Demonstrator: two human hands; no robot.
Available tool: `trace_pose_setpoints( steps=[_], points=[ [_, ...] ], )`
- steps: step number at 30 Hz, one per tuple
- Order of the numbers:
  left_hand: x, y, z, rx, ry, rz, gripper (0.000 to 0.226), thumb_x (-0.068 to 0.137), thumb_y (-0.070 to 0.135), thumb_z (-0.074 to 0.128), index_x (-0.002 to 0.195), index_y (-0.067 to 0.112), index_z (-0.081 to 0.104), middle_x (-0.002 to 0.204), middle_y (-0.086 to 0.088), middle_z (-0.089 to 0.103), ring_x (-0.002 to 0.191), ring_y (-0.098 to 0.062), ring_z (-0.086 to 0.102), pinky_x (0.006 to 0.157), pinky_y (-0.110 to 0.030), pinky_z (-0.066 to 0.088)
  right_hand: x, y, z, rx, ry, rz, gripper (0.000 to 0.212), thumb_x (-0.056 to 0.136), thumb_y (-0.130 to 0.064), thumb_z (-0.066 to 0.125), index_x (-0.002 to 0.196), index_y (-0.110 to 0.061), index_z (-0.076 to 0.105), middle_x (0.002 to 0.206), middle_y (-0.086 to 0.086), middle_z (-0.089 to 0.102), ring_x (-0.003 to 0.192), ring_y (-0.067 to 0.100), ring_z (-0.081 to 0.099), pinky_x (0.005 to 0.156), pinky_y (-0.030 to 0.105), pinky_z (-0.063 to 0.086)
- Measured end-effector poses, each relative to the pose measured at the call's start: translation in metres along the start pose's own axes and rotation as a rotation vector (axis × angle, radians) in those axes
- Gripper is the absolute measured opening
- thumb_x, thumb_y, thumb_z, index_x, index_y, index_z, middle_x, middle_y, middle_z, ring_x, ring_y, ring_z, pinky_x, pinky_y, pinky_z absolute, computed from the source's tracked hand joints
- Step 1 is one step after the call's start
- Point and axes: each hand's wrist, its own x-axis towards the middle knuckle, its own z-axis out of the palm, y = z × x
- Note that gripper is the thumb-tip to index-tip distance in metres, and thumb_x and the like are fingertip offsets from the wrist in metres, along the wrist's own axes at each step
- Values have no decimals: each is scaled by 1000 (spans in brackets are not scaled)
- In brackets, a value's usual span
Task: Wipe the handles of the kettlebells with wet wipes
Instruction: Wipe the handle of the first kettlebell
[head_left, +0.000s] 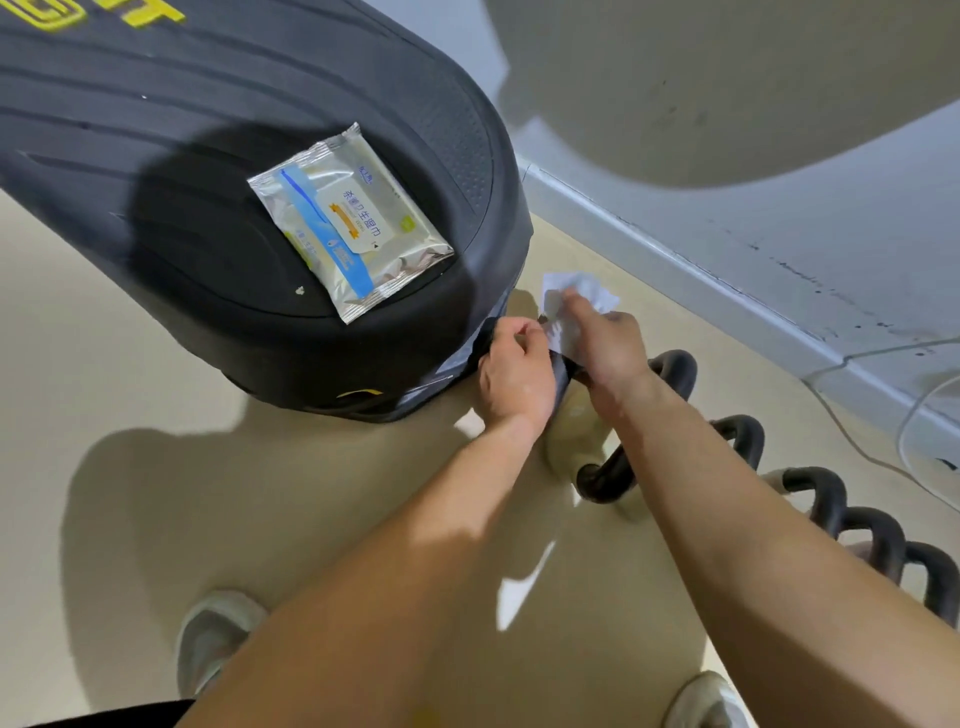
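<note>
a grey shoe (213, 639) stands on the glossy beige floor (156, 374), below and left of the big black ribbed machine housing (182, 156). on top of the housing, toward its rounded end, lies a silver foil pack of wet wipes (350, 223), flap closed.

just off the housing's lower right edge the left hand (514, 374) is clenched round what looks like the left end of the black curved metal handle (672, 366) of the first cream kettlebell, steadying it. the right hand (608, 345), just right of it, pinches a crumpled white wet wipe (576, 293) above the bar, its forearm crossing over the handle's middle.

the handle's long axis runs away from the housing toward the right, so the wipe-holding right hand is the nearer one for the bare span; the stroke probably wants to travel along that line. the housing's edge crowds the left end, and the left hand covers that part too.

further right of the housing, more black-handled kettlebells (737, 436) stand in a row. a thin white cable (857, 447) trails by the grey skirting board (727, 291).
</note>
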Motion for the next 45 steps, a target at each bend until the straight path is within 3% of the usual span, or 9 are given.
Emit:
trace_pose_setpoints(
  steps=[5, 9, 13, 17, 22, 29, 36, 40, 45],
  points=[
    [-13, 9, -5, 27, 187, 140, 34, 98, 14, 46, 127, 25, 58, 130, 2, 61, 123, -21, 48, 99, -28, 35, -20, -2, 0, 382, 51, 31, 29, 99, -36, 51, 91, -16, 70, 90, 6, 73, 92, 26, 69, 90, 41, 55],
    [-20, 29, 2, 278, -93, 463, 42, 100, 19, 42, 140, 26, 50, 143, 5, 51, 128, -17, 47, 107, -32, 38, -29, 4, -5, 583, 56, 21, 36, 101, -29, 42, 84, -13, 70, 79, 3, 72, 80, 20, 68, 73, 31, 55],
    [-2, 30, 14, 530, -222, 487, 40, 100, 22, 38, 139, 20, 42, 141, -1, 45, 127, -24, 49, 103, -40, 45, -29, 13, -18, 777, -76, 67, 60, 105, -46, 32, 132, -3, 64, 114, 14, 70, 114, 27, 67, 103, 38, 48],
    [16, 41, 27, 543, -290, 390, 36, 97, 17, 35, 130, 18, 47, 136, -4, 49, 119, -25, 52, 100, -40, 46, -15, 7, -22, 783, -160, 87, 72, 105, -57, 23, 138, -4, 59, 133, 19, 65, 129, 32, 60, 117, 44, 39],
    [52, 67, 39, 592, -453, 179, 47, 96, 32, 34, 138, 29, 54, 125, -6, 64, 114, -28, 60, 102, -36, 46, 9, -2, -23, 719, -187, 116, 71, 103, -65, 17, 144, -20, 55, 140, 3, 63, 124, 16, 59, 124, 39, 27],
    [47, 73, 22, 466, -446, -11, 29, 96, 27, 42, 77, 16, 60, 85, -7, 65, 95, -30, 60, 80, -29, 46, -13, 23, -13, 674, -266, 106, 59, 104, -60, 26, 137, -26, 61, 132, 1, 69, 126, 19, 62, 114, 36, 41],
    [53, 76, 26, 338, -357, -66, 37, 100, 20, 47, 126, -3, 60, 129, -21, 62, 121, -36, 58, 100, -39, 49, -28, 18, -22, 452, -79, -77, 36, 105, -49, 36, 110, -36, 70, 121, -22, 69, 116, -8, 58, 113, 28, 36],
    [48, 80, 28, 265, -372, -97, 47, 101, 40, 40, 127, 6, 59, 126, -11, 63, 115, -30, 60, 104, -39, 46, -12, -7, -20, 277, -138, -88, 41, 108, -50, 31, 98, -34, 67, 86, -27, 69, 73, -22, 61, 72, 6, 41],
    [59, 70, 27, 80, -372, -133, 34, 95, 44, 44, 102, 17, 63, 114, -11, 65, 107, -30, 63, 103, -40, 47, 9, -1, -24, 12, -166, -48, 57, 108, -56, 15, 113, -31, 66, 116, -14, 63, 119, 7, 52, 99, 22, 25]
  ],
)
